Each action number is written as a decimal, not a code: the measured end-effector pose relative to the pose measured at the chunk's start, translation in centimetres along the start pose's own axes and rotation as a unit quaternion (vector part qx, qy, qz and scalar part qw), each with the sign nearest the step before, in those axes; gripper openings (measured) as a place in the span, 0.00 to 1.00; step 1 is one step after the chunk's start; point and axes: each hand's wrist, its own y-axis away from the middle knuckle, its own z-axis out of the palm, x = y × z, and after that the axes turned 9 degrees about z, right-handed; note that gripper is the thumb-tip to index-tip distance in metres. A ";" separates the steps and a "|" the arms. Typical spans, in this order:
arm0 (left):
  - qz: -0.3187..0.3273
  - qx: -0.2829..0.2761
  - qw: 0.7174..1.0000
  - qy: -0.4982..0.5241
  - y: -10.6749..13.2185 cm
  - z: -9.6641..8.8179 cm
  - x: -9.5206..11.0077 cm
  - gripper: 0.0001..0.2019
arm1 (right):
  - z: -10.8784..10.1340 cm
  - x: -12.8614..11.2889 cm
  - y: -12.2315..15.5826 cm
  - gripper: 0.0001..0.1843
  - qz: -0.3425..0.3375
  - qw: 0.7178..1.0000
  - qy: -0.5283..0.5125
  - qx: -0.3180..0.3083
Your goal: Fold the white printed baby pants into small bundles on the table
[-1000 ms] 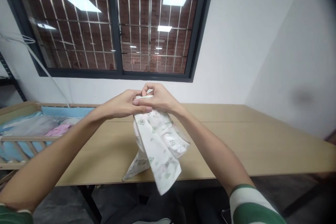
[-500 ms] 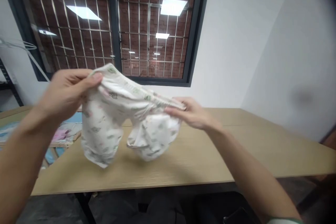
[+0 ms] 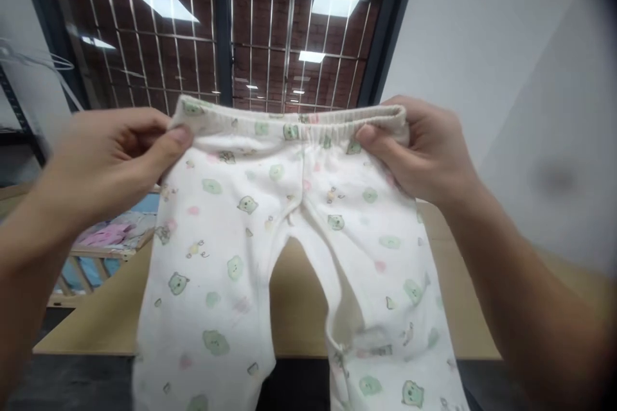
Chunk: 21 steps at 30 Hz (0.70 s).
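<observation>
A pair of white baby pants (image 3: pixel 231 205) with green, pink and yellow cartoon prints hangs upright in front of me, its elastic waistband stretched between my hands. My left hand (image 3: pixel 116 160) pinches the waistband's left corner, thumb on the front. At the right corner, my right hand (image 3: pixel 424 148) grips the waistband with the thumb in front and the fingers behind. Both legs of the pants drop downward, and their lower ends are cut off by the bottom of the view. A gap shows between the legs.
Behind the pants lies a wooden tabletop (image 3: pixel 110 314). To the left is a wooden crib (image 3: pixel 91 263) with pink cloth (image 3: pixel 108 234) in it. A white hanger (image 3: pixel 38 61) shows at far left. A barred window (image 3: pixel 289 32) and a white wall (image 3: pixel 457 32) stand behind.
The pants have come up and closer to me, and their bunched legs now hang down unfolded. My right hand has risen and moved right, level with the left, spreading the waistband.
</observation>
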 end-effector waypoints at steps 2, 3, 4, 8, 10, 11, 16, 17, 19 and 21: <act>0.033 -0.072 0.994 -0.069 0.1 2.3 -1.3 0.19 | 1.1 3.9 -0.2 0.10 0.077 0.995 -0.025 -0.054; 0.037 -0.112 0.989 -0.092 0.2 3.7 -2.5 0.21 | 1.9 6.2 -0.1 0.12 0.119 0.989 -0.031 -0.083; 0.030 -0.150 0.983 -0.104 0.5 5.4 -4.1 0.22 | 3.0 8.9 0.1 0.13 0.156 0.981 -0.029 -0.109; -0.047 -0.314 0.937 -0.145 3.0 13.9 -12.4 0.20 | 9.1 21.1 2.8 0.16 0.298 0.935 -0.014 -0.191; -0.107 -0.399 0.894 -0.176 5.0 18.5 -16.4 0.19 | 12.7 26.7 4.9 0.13 0.381 0.899 0.015 -0.216; -0.125 -0.421 0.880 -0.180 6.1 20.7 -18.0 0.19 | 14.4 29.2 6.0 0.11 0.414 0.884 0.031 -0.214; -0.188 -0.461 0.845 -0.197 10.1 27.5 -23.0 0.18 | 20.4 36.9 10.0 0.06 0.460 0.859 0.061 -0.217; -0.196 -0.464 0.840 -0.200 10.4 28.0 -23.5 0.18 | 21.1 37.8 10.4 0.07 0.465 0.856 0.067 -0.216; -0.203 -0.468 0.836 -0.206 10.5 28.7 -23.9 0.18 | 22.0 39.1 11.0 0.07 0.478 0.850 0.078 -0.210; -0.197 -0.461 0.838 -0.215 10.2 29.0 -23.5 0.17 | 22.6 40.2 11.4 0.07 0.492 0.844 0.082 -0.199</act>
